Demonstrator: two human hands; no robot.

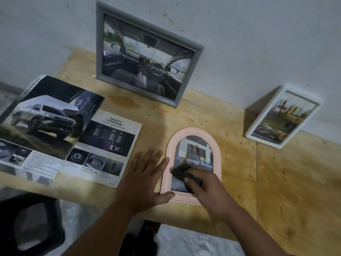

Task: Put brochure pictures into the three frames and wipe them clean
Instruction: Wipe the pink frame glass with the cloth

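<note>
On pink arched frame, right hand pressing dark cloth

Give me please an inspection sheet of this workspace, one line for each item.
Surface: wooden table, stained near the grey frame.
Job's things: grey frame and white frame lean on the wall, both with pictures; pink arched frame lies flat with a picture inside; dark cloth on its glass.
Clutter: open car brochure at left.
Hands: left hand flat, touching the pink frame's edge; right hand holds the cloth.
Cables: nothing seen.
Surroundings: marked white wall; black stool below the table.
</note>
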